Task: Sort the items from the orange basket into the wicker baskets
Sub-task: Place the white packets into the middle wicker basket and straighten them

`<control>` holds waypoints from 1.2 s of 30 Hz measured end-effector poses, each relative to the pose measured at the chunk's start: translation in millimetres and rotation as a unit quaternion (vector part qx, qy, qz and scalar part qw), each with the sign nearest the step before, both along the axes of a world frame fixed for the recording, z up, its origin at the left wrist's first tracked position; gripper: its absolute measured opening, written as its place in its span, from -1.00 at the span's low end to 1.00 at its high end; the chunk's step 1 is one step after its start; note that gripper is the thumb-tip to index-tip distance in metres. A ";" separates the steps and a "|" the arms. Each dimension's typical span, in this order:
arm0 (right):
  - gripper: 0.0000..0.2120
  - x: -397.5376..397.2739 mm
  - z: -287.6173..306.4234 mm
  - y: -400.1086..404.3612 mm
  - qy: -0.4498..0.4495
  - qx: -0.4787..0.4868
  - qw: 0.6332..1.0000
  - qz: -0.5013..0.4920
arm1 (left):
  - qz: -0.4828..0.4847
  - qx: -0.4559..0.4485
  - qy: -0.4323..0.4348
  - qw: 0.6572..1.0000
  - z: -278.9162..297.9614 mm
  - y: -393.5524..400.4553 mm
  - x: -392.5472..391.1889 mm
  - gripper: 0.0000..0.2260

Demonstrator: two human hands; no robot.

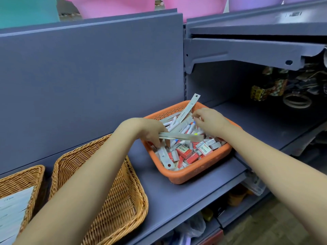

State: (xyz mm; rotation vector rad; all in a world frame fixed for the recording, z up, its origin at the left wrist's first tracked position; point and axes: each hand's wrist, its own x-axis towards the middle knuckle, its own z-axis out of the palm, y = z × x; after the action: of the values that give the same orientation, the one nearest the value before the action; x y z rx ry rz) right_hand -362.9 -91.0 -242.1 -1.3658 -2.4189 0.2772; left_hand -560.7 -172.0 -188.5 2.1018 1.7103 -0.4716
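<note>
The left hand (152, 133) grips a bundle of flat pale rulers (184, 137), fingers curled round one end, over the square orange plastic basket (200, 171) filled with red-and-white small boxes (184, 152) and white markers (172, 125). The right hand (209, 121) reaches in just beside, fingertips curled into the markers; whether it holds one is unclear. Two woven wicker baskets (123, 200) sit below the left forearm.

- Bare grey-blue metal shelf (177, 195) lies between the orange plastic basket (200, 171) and the near woven wicker basket (123, 206).
- A tilted grey upper shelf (247, 50) overhangs the right bay.
- A long pale ruler (190, 107) juts above the orange basket's back rim.
</note>
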 end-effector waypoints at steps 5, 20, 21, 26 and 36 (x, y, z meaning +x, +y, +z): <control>-0.73 0.5 2.6 -4.3 -0.016 -0.004 1.000 -0.012 | -0.028 0.005 0.122 0.992 0.1 -2.1 7.5 -0.77; -0.71 -16.4 16.4 -31.5 -0.031 0.012 0.999 0.001 | 0.034 0.342 -0.328 0.880 8.7 -11.1 -12.9 -0.83; -0.71 -20.6 19.3 -34.4 -0.031 0.013 0.999 0.003 | 0.072 0.330 -0.403 0.851 8.6 -13.7 -10.3 -0.81; -0.71 -42.6 26.2 -51.0 -0.042 0.029 0.999 0.013 | 0.171 0.293 -0.591 0.732 -7.2 -20.2 -6.9 -0.77; -0.75 -116.9 31.6 -81.7 -0.068 0.057 0.992 0.092 | 0.293 0.396 -0.571 0.656 -7.3 -59.3 -40.0 -0.79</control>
State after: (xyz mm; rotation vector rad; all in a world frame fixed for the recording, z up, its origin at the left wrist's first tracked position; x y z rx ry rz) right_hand -479.8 -172.8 -210.5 -1.1494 -2.6329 0.0903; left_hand -600.7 -231.3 -195.8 1.3383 1.5854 1.6979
